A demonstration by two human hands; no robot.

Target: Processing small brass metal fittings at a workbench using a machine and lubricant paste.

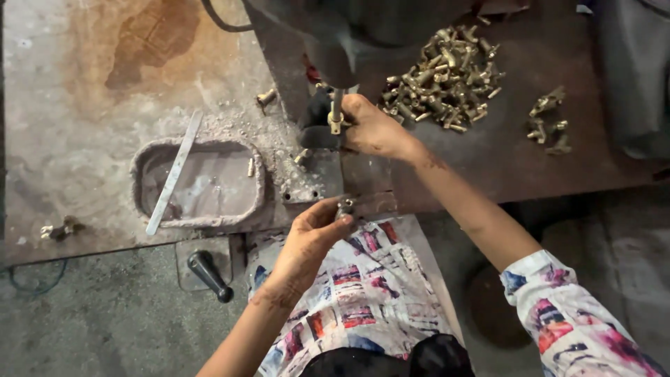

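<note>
My right hand [373,128] reaches up to the machine spindle [336,105] at the top centre and pinches a small brass fitting [335,124] under it, against a dark fixture [317,129]. Lower down, at the bench's front edge, my left hand [312,241] has its fingers curled around a small dark metal part [344,207]. A heap of brass fittings [443,77] lies just right of my right hand. A smaller group of brass fittings [548,122] sits farther right.
A shallow tray-like recess [199,180] with grey liquid holds a flat metal strip [174,171]. A black handle [208,274] sticks out below the bench edge. Loose brass pieces [59,229] lie at the left. Rust stains mark the bench top [84,105].
</note>
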